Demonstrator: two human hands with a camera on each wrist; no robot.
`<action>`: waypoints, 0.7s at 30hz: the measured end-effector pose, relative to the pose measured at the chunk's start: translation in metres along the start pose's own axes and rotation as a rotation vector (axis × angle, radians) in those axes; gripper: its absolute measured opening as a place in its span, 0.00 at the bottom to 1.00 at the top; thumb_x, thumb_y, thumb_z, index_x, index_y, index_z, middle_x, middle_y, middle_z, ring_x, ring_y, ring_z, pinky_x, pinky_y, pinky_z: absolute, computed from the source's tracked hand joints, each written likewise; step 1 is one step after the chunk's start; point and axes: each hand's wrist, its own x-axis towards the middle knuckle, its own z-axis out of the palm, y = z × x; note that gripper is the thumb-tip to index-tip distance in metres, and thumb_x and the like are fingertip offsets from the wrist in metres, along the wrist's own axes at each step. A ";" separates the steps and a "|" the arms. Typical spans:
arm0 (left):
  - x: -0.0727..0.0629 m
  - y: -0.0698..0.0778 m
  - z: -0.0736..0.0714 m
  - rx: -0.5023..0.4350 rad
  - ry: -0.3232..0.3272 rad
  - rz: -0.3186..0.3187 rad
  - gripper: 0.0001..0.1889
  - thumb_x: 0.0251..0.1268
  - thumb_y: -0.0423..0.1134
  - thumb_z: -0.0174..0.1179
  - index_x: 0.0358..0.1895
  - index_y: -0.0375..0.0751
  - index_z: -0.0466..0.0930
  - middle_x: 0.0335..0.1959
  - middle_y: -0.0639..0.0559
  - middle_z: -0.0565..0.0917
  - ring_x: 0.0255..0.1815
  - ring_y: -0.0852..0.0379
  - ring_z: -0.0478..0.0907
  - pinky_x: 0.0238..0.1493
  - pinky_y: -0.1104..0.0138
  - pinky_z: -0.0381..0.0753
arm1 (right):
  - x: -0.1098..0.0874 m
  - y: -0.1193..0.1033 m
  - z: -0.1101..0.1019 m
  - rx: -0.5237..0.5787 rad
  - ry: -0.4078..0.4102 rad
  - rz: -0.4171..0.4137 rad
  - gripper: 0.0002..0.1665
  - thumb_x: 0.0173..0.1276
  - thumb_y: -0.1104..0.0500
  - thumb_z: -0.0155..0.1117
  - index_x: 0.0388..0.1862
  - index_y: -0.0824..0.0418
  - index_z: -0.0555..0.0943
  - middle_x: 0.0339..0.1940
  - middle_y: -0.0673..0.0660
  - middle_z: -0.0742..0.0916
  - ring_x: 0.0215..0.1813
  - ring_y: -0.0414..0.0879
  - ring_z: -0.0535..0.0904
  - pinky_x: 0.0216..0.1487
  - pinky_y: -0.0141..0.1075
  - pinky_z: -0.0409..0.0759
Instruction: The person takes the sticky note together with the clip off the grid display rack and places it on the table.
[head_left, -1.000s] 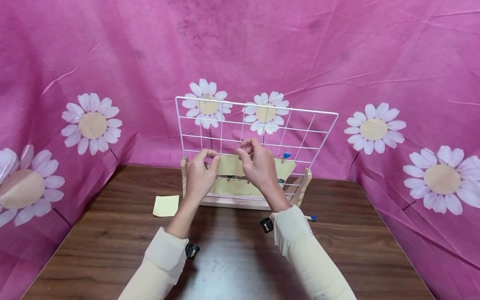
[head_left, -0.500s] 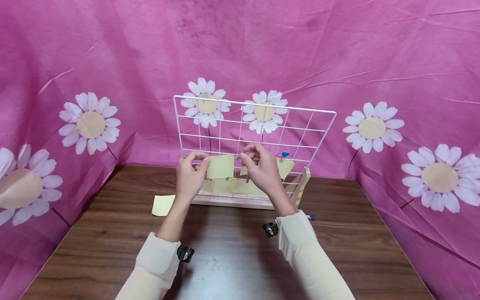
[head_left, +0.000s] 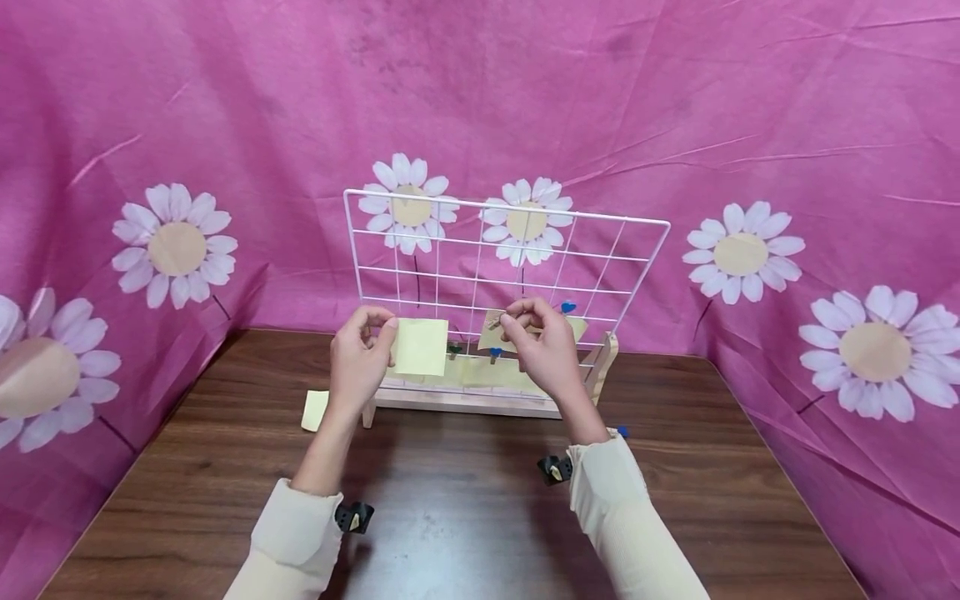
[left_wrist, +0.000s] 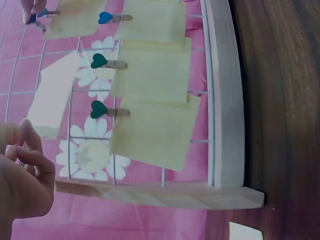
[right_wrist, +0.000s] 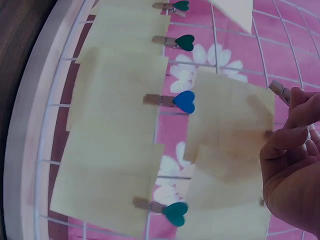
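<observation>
My left hand (head_left: 358, 358) pinches a pale yellow sticky note (head_left: 422, 346) by its left edge, holding it up in front of a white wire grid (head_left: 474, 275). Between the right hand's (head_left: 546, 346) thumb and fingers is a small wooden clothespin (right_wrist: 279, 91), jaw end pointing out. The grid stands upright in a wooden base (head_left: 465, 404). Several sticky notes (left_wrist: 155, 132) hang in its lower rows, held by clothespins with green hearts (left_wrist: 98, 109) and blue hearts (right_wrist: 184, 102). The right hand overlaps the hanging notes at the right in the head view.
Another sticky note (head_left: 314, 410) lies on the dark wooden table (head_left: 450, 500), left of the base and partly behind the left forearm. A blue-tipped clothespin (head_left: 622, 432) lies to the right, by the right sleeve. A pink daisy-print cloth (head_left: 480, 92) hangs behind the grid.
Both hands have moved apart and slightly down. The left hand has drawn the sticky note leftward and its whole face now shows. The right hand has shifted right with the clothespin.
</observation>
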 end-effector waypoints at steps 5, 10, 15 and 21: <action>-0.004 -0.003 -0.006 0.029 0.010 -0.009 0.05 0.71 0.32 0.61 0.45 0.34 0.82 0.36 0.40 0.82 0.11 0.67 0.65 0.16 0.75 0.64 | -0.005 0.005 -0.009 0.038 0.016 0.042 0.10 0.74 0.61 0.64 0.47 0.68 0.78 0.28 0.61 0.84 0.13 0.40 0.70 0.16 0.30 0.70; -0.005 -0.005 -0.012 0.040 0.014 -0.035 0.05 0.71 0.32 0.61 0.45 0.34 0.82 0.47 0.41 0.84 0.13 0.69 0.63 0.19 0.75 0.66 | -0.011 0.010 -0.020 0.069 0.034 0.039 0.09 0.74 0.65 0.63 0.47 0.70 0.78 0.27 0.64 0.83 0.13 0.40 0.70 0.15 0.30 0.70; -0.008 -0.007 -0.020 0.025 0.017 -0.057 0.06 0.71 0.32 0.60 0.45 0.33 0.81 0.55 0.41 0.83 0.12 0.69 0.65 0.16 0.75 0.68 | -0.017 0.017 -0.030 0.090 0.063 0.069 0.08 0.74 0.66 0.62 0.47 0.70 0.77 0.27 0.67 0.84 0.13 0.40 0.70 0.15 0.31 0.70; -0.012 -0.013 -0.028 0.030 0.032 -0.080 0.06 0.72 0.33 0.60 0.46 0.33 0.81 0.40 0.44 0.82 0.13 0.68 0.66 0.18 0.74 0.69 | -0.026 0.028 -0.037 0.081 0.088 0.118 0.09 0.74 0.66 0.62 0.47 0.72 0.76 0.24 0.57 0.84 0.13 0.40 0.69 0.16 0.30 0.72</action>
